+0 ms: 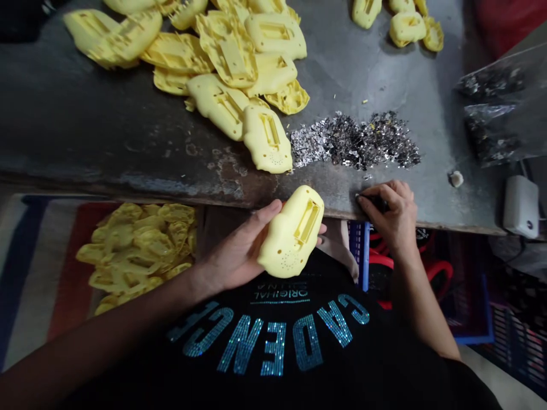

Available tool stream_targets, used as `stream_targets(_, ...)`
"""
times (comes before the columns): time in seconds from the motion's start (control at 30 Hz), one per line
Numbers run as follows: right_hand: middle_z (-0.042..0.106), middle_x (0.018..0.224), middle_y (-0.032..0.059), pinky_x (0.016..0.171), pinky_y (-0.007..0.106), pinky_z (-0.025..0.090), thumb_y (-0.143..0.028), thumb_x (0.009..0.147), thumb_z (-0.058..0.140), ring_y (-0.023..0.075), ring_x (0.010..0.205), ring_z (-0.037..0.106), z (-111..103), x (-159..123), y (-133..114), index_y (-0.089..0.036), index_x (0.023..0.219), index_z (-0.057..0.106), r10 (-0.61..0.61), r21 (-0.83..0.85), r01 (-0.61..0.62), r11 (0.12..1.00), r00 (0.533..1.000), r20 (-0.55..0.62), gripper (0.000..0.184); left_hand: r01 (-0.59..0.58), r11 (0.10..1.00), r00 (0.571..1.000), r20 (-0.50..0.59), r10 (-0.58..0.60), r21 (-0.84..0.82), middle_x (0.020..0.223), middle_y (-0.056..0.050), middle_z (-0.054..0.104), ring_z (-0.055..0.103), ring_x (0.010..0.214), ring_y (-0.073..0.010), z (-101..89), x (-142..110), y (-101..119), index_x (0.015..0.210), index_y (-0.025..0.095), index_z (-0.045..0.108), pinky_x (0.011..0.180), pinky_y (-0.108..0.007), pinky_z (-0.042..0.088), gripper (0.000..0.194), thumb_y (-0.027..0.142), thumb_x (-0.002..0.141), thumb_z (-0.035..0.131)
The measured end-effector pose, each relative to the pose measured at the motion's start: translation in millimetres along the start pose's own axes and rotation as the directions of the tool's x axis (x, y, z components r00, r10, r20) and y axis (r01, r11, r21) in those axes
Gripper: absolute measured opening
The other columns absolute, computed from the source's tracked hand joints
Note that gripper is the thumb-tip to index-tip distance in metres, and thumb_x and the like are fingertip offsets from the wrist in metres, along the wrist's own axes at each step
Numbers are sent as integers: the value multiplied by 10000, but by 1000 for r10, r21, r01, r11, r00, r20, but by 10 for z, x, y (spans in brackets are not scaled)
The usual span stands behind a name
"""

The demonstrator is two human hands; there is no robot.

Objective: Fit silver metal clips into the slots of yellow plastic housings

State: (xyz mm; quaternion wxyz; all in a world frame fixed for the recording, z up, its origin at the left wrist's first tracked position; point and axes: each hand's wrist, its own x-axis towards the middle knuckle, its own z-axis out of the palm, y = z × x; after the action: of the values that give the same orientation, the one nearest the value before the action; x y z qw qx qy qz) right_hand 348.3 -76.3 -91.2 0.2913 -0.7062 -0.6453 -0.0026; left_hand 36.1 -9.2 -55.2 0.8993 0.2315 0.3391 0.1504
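Note:
A yellow plastic shell [294, 233] with a rectangular slot and a cluster of small holes rests in my left hand [243, 245], thumb on its upper left edge and fingers underneath. My right hand [393, 210] is at the table's front edge, thumb and forefinger pinched around a tiny shiny piece that is too small to name. Beyond my hands lies a heap of small metal pieces [354, 139] on the dark table. Touching the heap's left end is another yellow shell [267, 139], lying at the front of a pile.
A pile of yellow shells [226, 45] covers the table's back middle; more shells [408, 28] lie back right. Plastic bags of metal parts [491, 114] and a white box [521, 206] stand right. Below the table edge are heaped shells [141, 245] and a blue crate [487, 310].

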Motion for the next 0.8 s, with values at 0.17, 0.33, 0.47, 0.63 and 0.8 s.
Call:
stream_targets(0.17,784,975,44,910,492,524,-376,1064,754,294,991,703,-16,12,4,-298,993,807,-23,33,23,999,1000,0,118,-12,1000,999,-35,12,4,1283,-196,884,849,1211,-372,-2,-17,-14,1497,159,761,1054,-447,672,839,746,907,865)
stream_targets(0.33,785,984,50,901,491,501,-439,1051,787,313,1017,701,-39,20,-25,-296,1029,811,-16,-32,15,999,1000,-15,147,-4,1000,997,-82,4,9,1336,-214,866,818,1294,-394,11,-12,-12,1581,136,701,1119,-486,654,824,703,988,777)
stream_targets(0.47,775,982,56,896,493,466,-401,1061,777,324,1023,681,43,61,-98,-288,999,809,-47,-58,48,997,999,6,132,7,1000,996,-92,-6,13,1289,-224,876,820,1284,-389,14,4,-16,1592,102,685,1108,-466,661,862,711,987,763)
stream_targets(0.63,789,992,45,918,476,493,-359,1075,756,294,1003,686,32,54,-80,-306,1057,849,-71,71,68,995,997,41,108,2,1000,994,-111,-2,-3,1282,-218,879,852,1196,-370,38,-7,4,1604,100,676,1133,-488,649,818,692,1041,700)
stream_targets(0.8,822,1076,50,968,477,526,-353,1062,780,284,1042,721,0,12,-25,-325,1176,867,-52,150,49,987,999,14,146,17,1000,991,-133,-15,17,1265,-211,884,856,1183,-371,99,-9,31,1513,122,745,1149,-500,636,757,704,1032,697)
